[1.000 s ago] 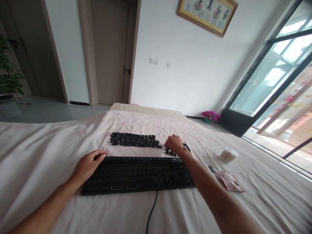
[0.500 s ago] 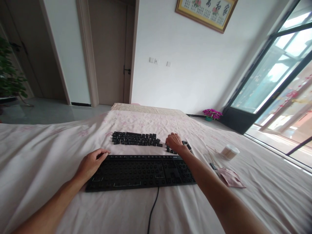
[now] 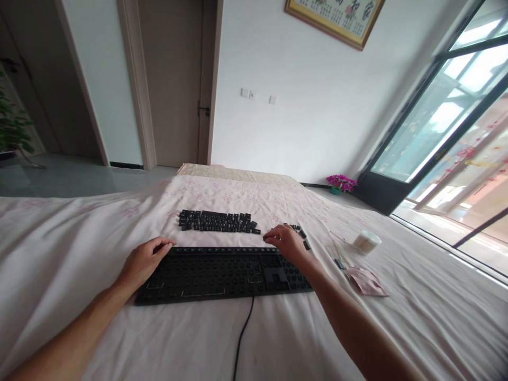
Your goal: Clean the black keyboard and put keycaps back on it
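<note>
A black keyboard (image 3: pixel 222 275) lies on the bedsheet, its main key area and number pad bared of caps. At its upper left corner is my left hand (image 3: pixel 145 259), thumb and fingers pressed together; what they hold, if anything, is hidden. My right hand (image 3: pixel 288 241) is over the sheet just beyond the keyboard's right part, pinching a small black keycap (image 3: pixel 265 238) at the fingertips. A block of loose black keycaps (image 3: pixel 218 222) lies behind the keyboard in rows. Several more keycaps (image 3: pixel 302 234) lie behind my right hand, partly covered by it.
On the right of the sheet (image 3: pixel 190 344) are a round clear tub of cotton swabs (image 3: pixel 367 242), a pink cloth pouch (image 3: pixel 367 281) and a small dark object (image 3: pixel 339 263). The keyboard's cable (image 3: pixel 244 333) runs toward me. A potted purple flower (image 3: pixel 341 183) stands beyond.
My right hand has drawn back from the right-hand keycaps, slightly toward the keyboard, and a keycap now shows at its fingertips. My left hand stays at the keyboard's corner. The view has shifted slightly.
</note>
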{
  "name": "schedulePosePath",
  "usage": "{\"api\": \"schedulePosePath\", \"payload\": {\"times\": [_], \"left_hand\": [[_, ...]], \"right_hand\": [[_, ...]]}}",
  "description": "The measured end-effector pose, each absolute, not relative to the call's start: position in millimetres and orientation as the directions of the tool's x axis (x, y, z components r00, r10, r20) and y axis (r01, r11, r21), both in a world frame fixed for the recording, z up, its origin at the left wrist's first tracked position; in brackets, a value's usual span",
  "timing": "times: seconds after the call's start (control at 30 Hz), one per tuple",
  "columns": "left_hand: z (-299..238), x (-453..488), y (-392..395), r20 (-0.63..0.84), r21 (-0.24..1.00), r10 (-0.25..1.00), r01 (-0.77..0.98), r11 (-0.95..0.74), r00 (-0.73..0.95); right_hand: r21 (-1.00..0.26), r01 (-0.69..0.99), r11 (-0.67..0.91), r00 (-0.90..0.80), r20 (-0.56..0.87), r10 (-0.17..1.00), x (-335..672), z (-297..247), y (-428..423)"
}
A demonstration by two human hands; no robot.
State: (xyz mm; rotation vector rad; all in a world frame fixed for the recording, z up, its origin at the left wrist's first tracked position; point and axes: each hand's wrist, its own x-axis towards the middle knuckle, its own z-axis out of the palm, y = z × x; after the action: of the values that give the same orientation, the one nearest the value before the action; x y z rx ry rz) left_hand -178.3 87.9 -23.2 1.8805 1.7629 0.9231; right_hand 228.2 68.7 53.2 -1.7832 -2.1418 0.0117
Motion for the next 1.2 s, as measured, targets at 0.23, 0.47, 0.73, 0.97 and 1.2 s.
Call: {"api": "schedulePosePath", "payload": {"times": [0.23, 0.47, 0.73, 0.97, 1.2], "left_hand": [[-23.5, -177.6, 86.4, 0.193, 0.687, 0.981, 0.718, -0.117, -0.025], [-22.5, -177.0, 86.0, 0.196, 0.688, 0.98, 0.716, -0.116, -0.03], [-22.6, -177.6, 86.4, 0.194, 0.689, 0.981, 0.715, -0.121, -0.021], [-23.3, -177.2, 86.7, 0.187, 0.685, 0.982, 0.721, -0.108, -0.03], [-23.7, -177.2, 86.7, 0.183, 0.687, 0.983, 0.719, -0.109, -0.027]], "right_hand": [[-0.212, 0.937, 0.277, -0.202, 0.32, 0.926, 218.8, 36.5, 25.2], [-0.132, 0.954, 0.269, -0.214, 0.327, 0.92, 217.3, 31.6, 19.7], [-0.056, 0.958, 0.28, -0.245, 0.339, 0.908, 212.4, 25.3, 22.9], [-0.023, 0.954, 0.298, -0.274, 0.333, 0.902, 210.9, 25.4, 23.5], [0.019, 0.948, 0.319, -0.307, 0.327, 0.894, 209.6, 27.5, 21.6]]}}
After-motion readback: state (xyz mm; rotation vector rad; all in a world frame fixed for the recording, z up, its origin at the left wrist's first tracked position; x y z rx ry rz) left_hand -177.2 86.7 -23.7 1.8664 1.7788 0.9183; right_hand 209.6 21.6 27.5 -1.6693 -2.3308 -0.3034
